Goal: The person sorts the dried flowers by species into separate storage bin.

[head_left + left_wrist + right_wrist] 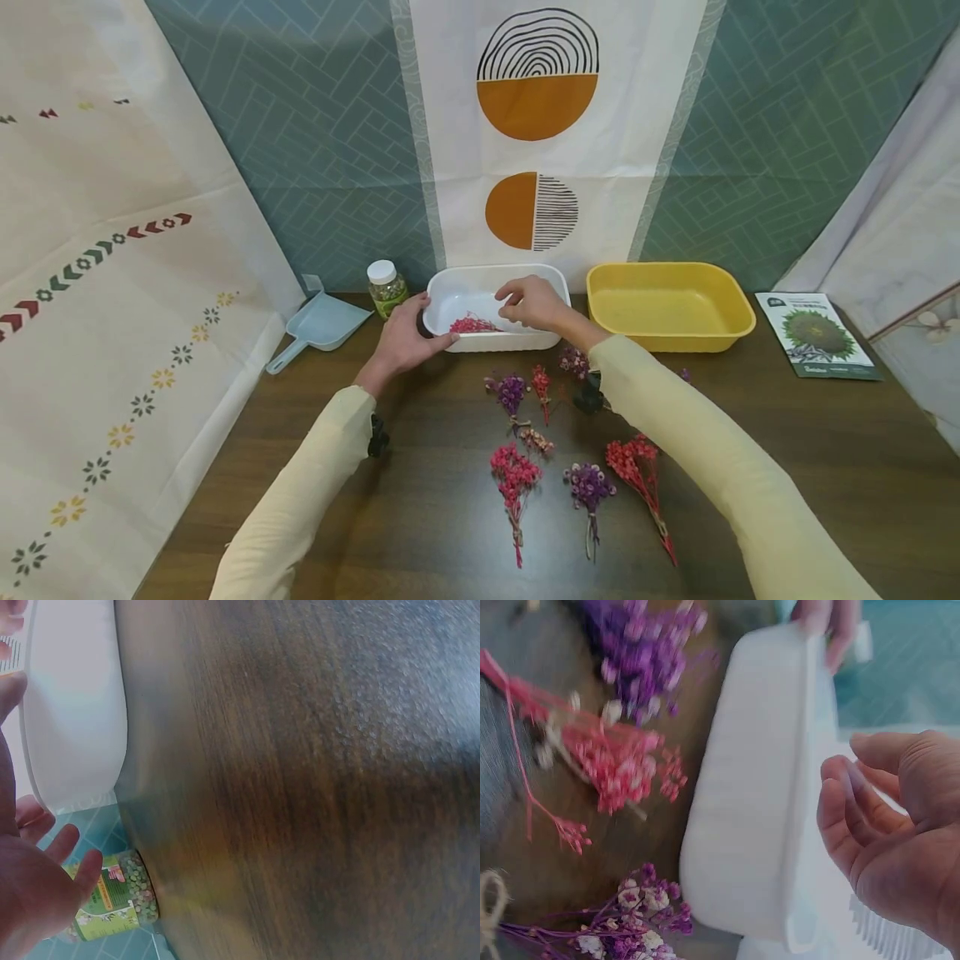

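Observation:
A white plastic tub stands against the back wall, with a small bunch of dried red flowers inside. At its left end my left hand holds the rim, thumb along the near edge and fingers at the end wall. My right hand hovers above the tub's right half. Its fingers are loosely bent, and the right wrist view shows nothing between thumb and fingertips. On the table nearer me lie purple flowers, red flowers and a small pale pink bunch, several tied with twine.
Right of the tub stands a yellow basin, then a seed packet with a sunflower picture. A white-capped jar is close to my left hand, beside a light blue dustpan. Hanging cloths border the table.

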